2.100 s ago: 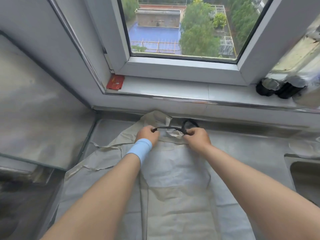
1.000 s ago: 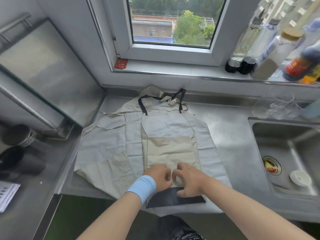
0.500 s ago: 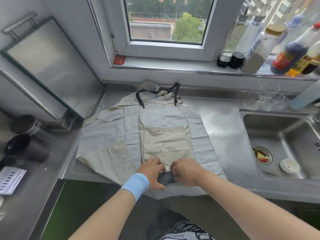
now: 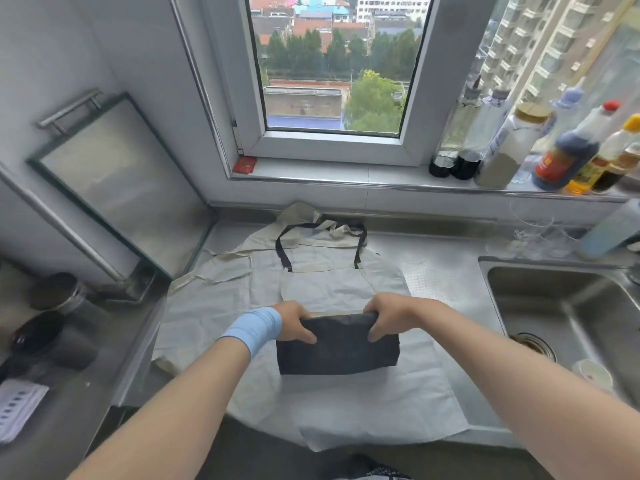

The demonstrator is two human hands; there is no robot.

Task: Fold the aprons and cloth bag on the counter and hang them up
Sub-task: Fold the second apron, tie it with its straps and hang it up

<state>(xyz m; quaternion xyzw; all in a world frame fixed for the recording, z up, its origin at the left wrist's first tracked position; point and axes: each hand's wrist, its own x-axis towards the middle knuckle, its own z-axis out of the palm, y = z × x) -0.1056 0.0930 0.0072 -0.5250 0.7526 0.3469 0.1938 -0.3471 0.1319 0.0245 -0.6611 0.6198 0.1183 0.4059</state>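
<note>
A row of sauce and seasoning bottles [image 4: 540,147] lines the far-right windowsill. A stainless steel sink [image 4: 568,306] sits right. A small red packet [image 4: 244,165] lies on the sill's left end.

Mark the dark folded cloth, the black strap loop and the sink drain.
dark folded cloth [image 4: 341,355], head view, middle of its front face
black strap loop [image 4: 282,252], head view, left run of strap
sink drain [image 4: 535,344], head view, metal rim

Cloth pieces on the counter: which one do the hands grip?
The dark cloth, pinched at its top edge by the left hand and right hand; the pale apron lies flat beneath, unheld.
</note>
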